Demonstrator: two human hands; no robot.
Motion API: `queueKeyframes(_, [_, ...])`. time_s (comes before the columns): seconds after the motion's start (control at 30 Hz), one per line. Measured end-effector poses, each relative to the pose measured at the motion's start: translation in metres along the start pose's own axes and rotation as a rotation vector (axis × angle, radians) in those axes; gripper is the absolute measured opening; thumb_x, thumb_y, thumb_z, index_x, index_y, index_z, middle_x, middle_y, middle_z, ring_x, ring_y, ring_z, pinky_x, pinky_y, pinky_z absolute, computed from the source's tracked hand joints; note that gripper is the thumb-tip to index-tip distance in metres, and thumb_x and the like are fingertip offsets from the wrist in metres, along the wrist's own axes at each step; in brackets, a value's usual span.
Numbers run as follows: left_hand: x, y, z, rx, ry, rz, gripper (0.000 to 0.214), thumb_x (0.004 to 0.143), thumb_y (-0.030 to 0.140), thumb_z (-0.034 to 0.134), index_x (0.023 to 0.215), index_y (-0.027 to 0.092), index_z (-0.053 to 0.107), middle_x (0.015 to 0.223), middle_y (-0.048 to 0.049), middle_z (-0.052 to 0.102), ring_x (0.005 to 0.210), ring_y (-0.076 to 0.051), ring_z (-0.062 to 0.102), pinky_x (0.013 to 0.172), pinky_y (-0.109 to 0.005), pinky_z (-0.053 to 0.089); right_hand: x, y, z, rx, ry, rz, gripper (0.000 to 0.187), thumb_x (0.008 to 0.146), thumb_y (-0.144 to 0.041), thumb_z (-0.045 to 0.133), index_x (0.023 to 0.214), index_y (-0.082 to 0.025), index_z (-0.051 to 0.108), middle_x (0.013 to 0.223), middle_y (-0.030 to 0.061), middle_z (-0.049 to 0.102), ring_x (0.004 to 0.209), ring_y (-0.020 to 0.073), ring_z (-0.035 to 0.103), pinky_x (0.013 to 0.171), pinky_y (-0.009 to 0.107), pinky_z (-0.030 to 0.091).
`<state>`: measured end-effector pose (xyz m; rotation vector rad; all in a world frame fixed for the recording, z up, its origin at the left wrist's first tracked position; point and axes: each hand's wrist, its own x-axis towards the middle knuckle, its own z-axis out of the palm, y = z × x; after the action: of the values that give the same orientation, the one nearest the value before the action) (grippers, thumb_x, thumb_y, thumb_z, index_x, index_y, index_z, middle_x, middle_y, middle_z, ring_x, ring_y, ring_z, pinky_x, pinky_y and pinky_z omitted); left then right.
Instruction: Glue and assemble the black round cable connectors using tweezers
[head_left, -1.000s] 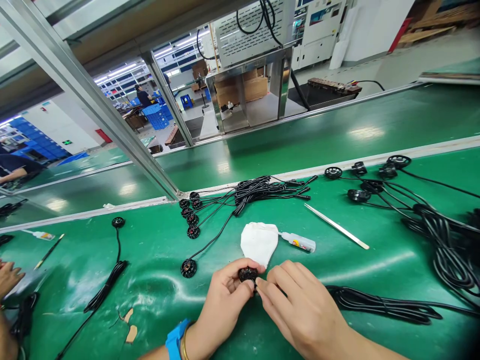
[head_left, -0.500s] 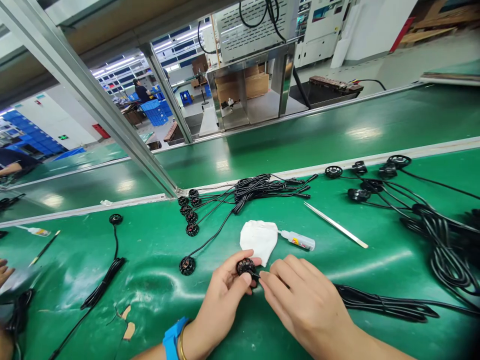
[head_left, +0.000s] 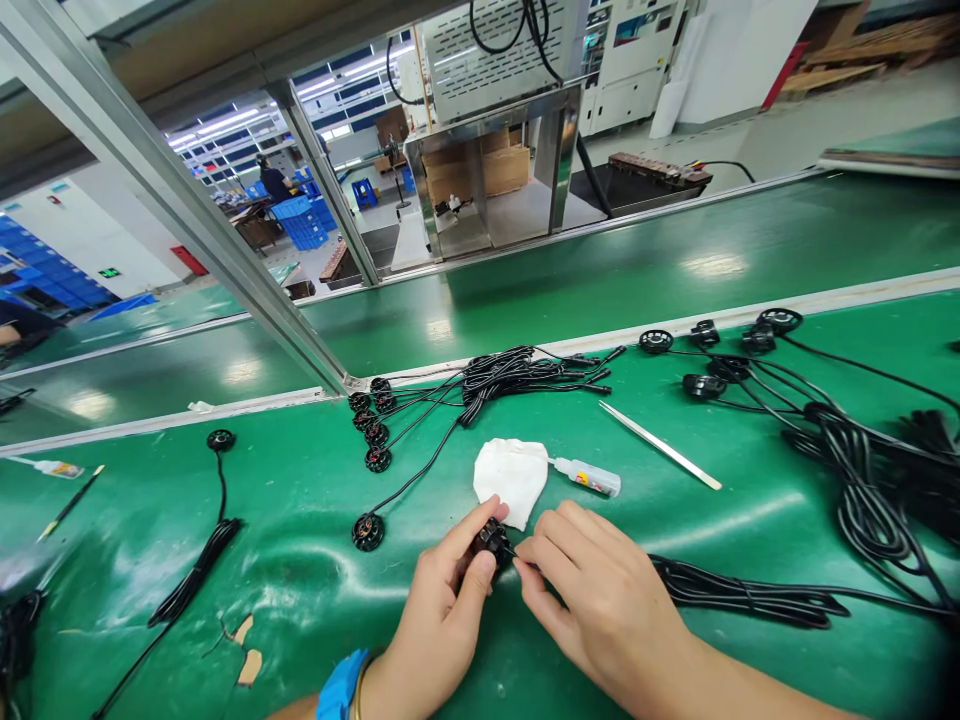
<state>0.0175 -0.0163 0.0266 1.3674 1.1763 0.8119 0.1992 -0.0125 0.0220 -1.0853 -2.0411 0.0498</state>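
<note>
Between the thumb and fingers of my left hand [head_left: 439, 610] is a small round black cable head [head_left: 493, 538], partly hidden by the fingers. Close by on its right, the fingertips of my right hand [head_left: 600, 585] pinch the thin black cable where it leaves the head. A bundled black cable [head_left: 742, 592] lies to the right of my right hand, and whether it is the same cable is hidden. Just beyond my hands are a white cloth [head_left: 510, 475] and a small glue bottle [head_left: 589, 477], its tip touching the cloth. Another round cable head [head_left: 368, 531] rests to the left.
Coiled black cables [head_left: 502, 380] with round heads lie along the back edge, more cables [head_left: 855, 470] at the right. White tweezers [head_left: 660, 445] lie at centre right. On the left are another bundled cable [head_left: 199, 570], a brush [head_left: 71, 503] and a second bottle [head_left: 56, 468]. A metal post [head_left: 202, 220] rises at left.
My left hand has turned the cable head, so its side shows more than its face. My right hand keeps its pinch beside it. The whole view has shifted slightly.
</note>
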Motion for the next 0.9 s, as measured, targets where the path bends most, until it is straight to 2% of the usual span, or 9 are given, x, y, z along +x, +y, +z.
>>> queueKeyframes(0.13, [0.004, 0.005, 0.001, -0.147, -0.014, -0.049, 0.049, 0.095, 0.043, 0.058, 0.141, 0.027, 0.057, 0.13, -0.0112, 0.068, 0.071, -0.013, 0.053, 0.072, -0.028, 0.049, 0.001, -0.001, 0.0, 0.016, 0.0, -0.017, 0.022, 0.093, -0.007, 0.05, 0.075, -0.016, 0.059, 0.07, 0.003, 0.051, 0.069, 0.0186, 0.039, 0.064, 0.034, 0.027])
queueKeyframes(0.23, [0.007, 0.008, 0.001, -0.312, -0.055, -0.099, 0.049, 0.092, 0.043, 0.064, 0.137, 0.024, 0.061, 0.108, -0.0097, 0.073, 0.069, -0.013, 0.054, 0.068, -0.026, 0.048, 0.003, -0.002, -0.003, 0.026, 0.012, -0.027, 0.021, 0.092, -0.007, 0.051, 0.075, -0.015, 0.06, 0.072, 0.0038, 0.052, 0.069, 0.0185, 0.039, 0.065, 0.033, 0.028])
queueKeyframes(0.33, [0.008, 0.01, 0.001, -0.448, -0.087, -0.167, 0.047, 0.09, 0.041, 0.067, 0.133, 0.022, 0.064, 0.084, -0.0046, 0.069, 0.069, -0.013, 0.056, 0.065, -0.025, 0.045, 0.004, -0.003, -0.006, 0.018, 0.02, -0.03, 0.02, 0.093, -0.008, 0.051, 0.076, -0.015, 0.06, 0.073, 0.0038, 0.052, 0.069, 0.0189, 0.039, 0.064, 0.033, 0.028])
queueKeyframes(0.4, [0.008, 0.01, 0.001, -0.496, -0.082, -0.197, 0.045, 0.09, 0.039, 0.068, 0.131, 0.021, 0.066, 0.079, -0.0029, 0.066, 0.071, -0.014, 0.056, 0.065, -0.024, 0.045, 0.005, -0.003, -0.007, 0.008, 0.012, -0.031, 0.021, 0.094, -0.009, 0.05, 0.077, -0.016, 0.06, 0.072, 0.0035, 0.052, 0.069, 0.0193, 0.038, 0.064, 0.034, 0.027])
queueKeyframes(0.6, [0.009, 0.011, 0.001, -0.462, -0.072, -0.192, 0.048, 0.089, 0.039, 0.069, 0.133, 0.021, 0.064, 0.076, -0.0022, 0.064, 0.071, -0.014, 0.054, 0.065, -0.024, 0.044, 0.004, -0.003, -0.007, -0.04, -0.007, -0.031, 0.023, 0.095, -0.012, 0.049, 0.075, -0.017, 0.059, 0.072, 0.0035, 0.051, 0.069, 0.02, 0.039, 0.064, 0.034, 0.026])
queueKeyframes(0.8, [0.006, 0.014, -0.001, -0.399, -0.038, -0.17, 0.042, 0.093, 0.038, 0.064, 0.132, 0.024, 0.065, 0.102, -0.0065, 0.068, 0.071, -0.011, 0.051, 0.067, -0.023, 0.042, 0.004, -0.003, -0.012, 0.076, 0.034, 0.03, 0.018, 0.094, -0.01, 0.05, 0.081, -0.018, 0.059, 0.074, 0.0019, 0.057, 0.069, 0.0174, 0.047, 0.064, 0.03, 0.034])
queueKeyframes(0.9, [0.005, 0.014, -0.003, -0.398, -0.034, -0.18, 0.041, 0.093, 0.038, 0.064, 0.132, 0.024, 0.065, 0.1, -0.0056, 0.067, 0.071, -0.011, 0.05, 0.066, -0.023, 0.041, 0.003, -0.001, -0.014, 0.137, 0.037, 0.057, 0.015, 0.095, -0.01, 0.05, 0.088, -0.018, 0.061, 0.077, 0.0014, 0.059, 0.068, 0.0151, 0.052, 0.062, 0.027, 0.038])
